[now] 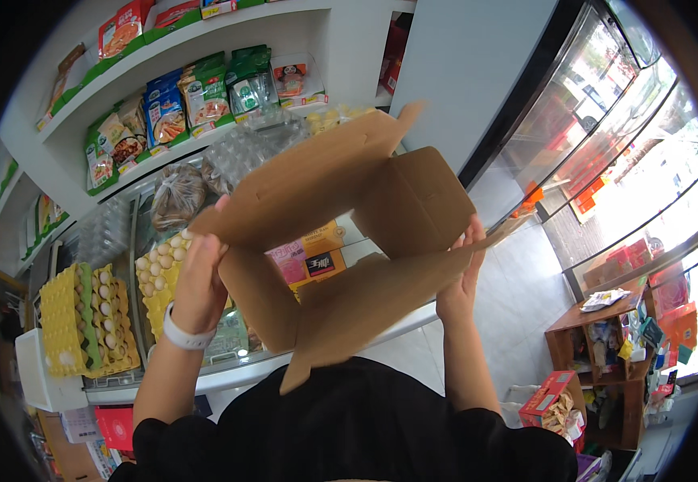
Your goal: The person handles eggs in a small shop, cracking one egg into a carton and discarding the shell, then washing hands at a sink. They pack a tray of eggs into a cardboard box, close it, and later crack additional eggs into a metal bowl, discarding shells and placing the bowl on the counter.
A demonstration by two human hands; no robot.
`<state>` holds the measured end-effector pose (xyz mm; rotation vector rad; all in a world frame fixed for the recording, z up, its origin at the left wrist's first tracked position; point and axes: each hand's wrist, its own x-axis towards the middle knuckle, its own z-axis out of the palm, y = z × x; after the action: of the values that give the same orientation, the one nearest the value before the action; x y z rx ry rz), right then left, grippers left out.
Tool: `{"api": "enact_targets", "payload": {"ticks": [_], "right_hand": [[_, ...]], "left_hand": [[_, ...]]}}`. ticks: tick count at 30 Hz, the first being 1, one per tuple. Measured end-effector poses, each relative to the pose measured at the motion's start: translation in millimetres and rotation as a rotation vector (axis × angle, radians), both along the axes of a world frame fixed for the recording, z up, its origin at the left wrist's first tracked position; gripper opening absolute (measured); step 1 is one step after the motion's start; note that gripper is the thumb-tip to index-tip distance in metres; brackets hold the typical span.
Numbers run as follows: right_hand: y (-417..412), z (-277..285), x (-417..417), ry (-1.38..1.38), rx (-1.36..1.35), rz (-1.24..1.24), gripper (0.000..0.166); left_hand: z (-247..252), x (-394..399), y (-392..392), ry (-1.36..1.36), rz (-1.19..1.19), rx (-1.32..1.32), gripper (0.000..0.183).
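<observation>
Between my two hands is a brown cardboard box [379,301], raised in front of my chest with its flaps spread. Both ends are open, so I can see straight through it. My left hand [199,283], with a white band on the wrist, grips the box's left corner. At the right corner, my right hand [463,283] holds the other side, its fingers partly behind a flap. Through the opening appear printed packages, among them a yellow box [319,238] and a pink package [289,260]. Slight blur softens the flap edges.
Below the box runs a glass-topped freezer [228,337]. Egg trays [114,319], a tied bag [177,196] and clear plastic egg cartons [246,147] rest on it. Shelves [216,129] hold food pouches behind. At right are a wooden cabinet [578,322] and a red carton [551,397].
</observation>
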<state>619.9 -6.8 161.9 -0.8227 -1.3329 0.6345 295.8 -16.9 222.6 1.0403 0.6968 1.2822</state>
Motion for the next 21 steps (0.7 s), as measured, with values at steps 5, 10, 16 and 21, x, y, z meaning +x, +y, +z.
{"api": "enact_targets", "payload": {"ticks": [5, 10, 16, 21], "right_hand": [[17.2, -29.7, -14.5, -0.103, -0.052, 0.007, 0.067], [43.4, -118.3, 4.3, -0.294, -0.346, 0.121, 0.053], [115.5, 30.8, -19.8, -0.6, -0.49, -0.173, 0.062], [137.8, 119.7, -3.6, -0.517, -0.401, 0.101, 0.054]], "left_hand": [[-152.7, -55.0, 41.2, 0.428, 0.141, 0.229, 0.049], [-181.1, 6.6, 67.1, 0.266, 0.079, 0.076, 0.048], [-62.9, 51.2, 119.3, 0.024, 0.063, 0.087, 0.047], [37.1, 51.5, 132.6, -0.182, 0.03, 0.131, 0.047]]}}
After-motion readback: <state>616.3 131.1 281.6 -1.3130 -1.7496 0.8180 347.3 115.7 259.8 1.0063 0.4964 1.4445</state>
